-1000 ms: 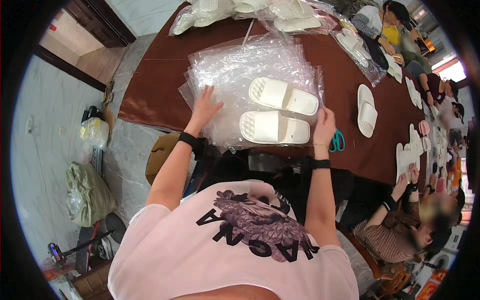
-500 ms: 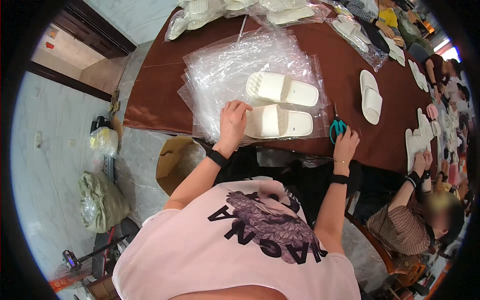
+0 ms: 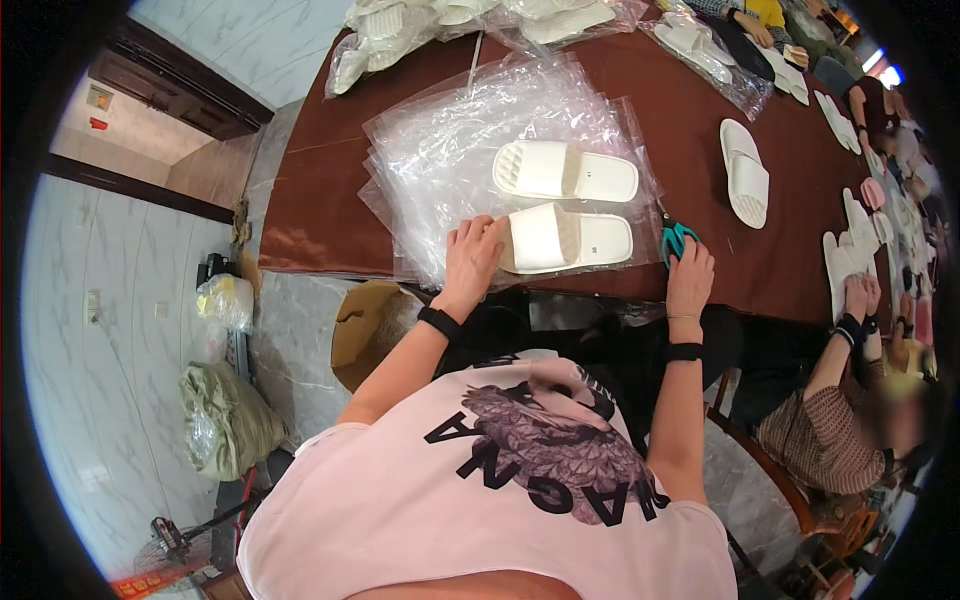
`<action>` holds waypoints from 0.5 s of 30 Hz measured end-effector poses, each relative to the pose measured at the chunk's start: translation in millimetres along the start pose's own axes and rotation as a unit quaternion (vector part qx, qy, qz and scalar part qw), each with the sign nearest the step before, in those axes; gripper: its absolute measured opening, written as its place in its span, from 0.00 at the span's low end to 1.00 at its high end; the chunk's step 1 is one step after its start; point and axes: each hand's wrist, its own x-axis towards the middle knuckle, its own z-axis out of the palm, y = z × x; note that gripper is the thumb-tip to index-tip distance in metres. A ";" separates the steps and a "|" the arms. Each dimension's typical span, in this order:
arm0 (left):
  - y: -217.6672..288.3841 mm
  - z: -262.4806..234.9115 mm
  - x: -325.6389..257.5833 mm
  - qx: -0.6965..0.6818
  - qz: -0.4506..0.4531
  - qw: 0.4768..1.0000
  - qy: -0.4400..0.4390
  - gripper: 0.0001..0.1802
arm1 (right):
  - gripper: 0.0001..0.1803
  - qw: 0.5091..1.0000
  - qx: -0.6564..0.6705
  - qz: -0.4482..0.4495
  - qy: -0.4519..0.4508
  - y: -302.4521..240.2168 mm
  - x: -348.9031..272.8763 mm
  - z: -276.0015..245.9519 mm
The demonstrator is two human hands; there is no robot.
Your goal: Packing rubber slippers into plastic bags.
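Note:
Two white slide slippers lie side by side on a fanned stack of clear plastic bags [image 3: 430, 150]. The far slipper [image 3: 540, 168] has its toe to the right, like the near slipper [image 3: 540, 238]. My left hand [image 3: 472, 262] rests on the bags at the left end of the near slipper, fingers slightly apart, fingertips against its edge. Teal-handled scissors [image 3: 674, 243] lie right of the bags, blades pointing away and partly hard to make out. My right hand [image 3: 690, 278] is at their handles, fingers stretched out over the tablecloth and not wrapped round them.
A single white slipper [image 3: 745, 175] lies farther right on the brown tablecloth [image 3: 690, 140]. Bagged slippers [image 3: 400, 30] line the far edge. A co-worker [image 3: 830, 430] sits at the right, hands on other slippers. An open cardboard box [image 3: 365, 335] stands below the table's near edge.
The near slipper and my left hand have shifted slightly right. My right hand's fingers have come closer together beside the scissors. The whole view has tilted a little.

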 end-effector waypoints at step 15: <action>-17.2 21.2 47.8 0.042 -0.142 0.989 -0.015 0.09 | 0.25 0.655 0.718 0.200 -0.125 -31.3 -10.3 -30.0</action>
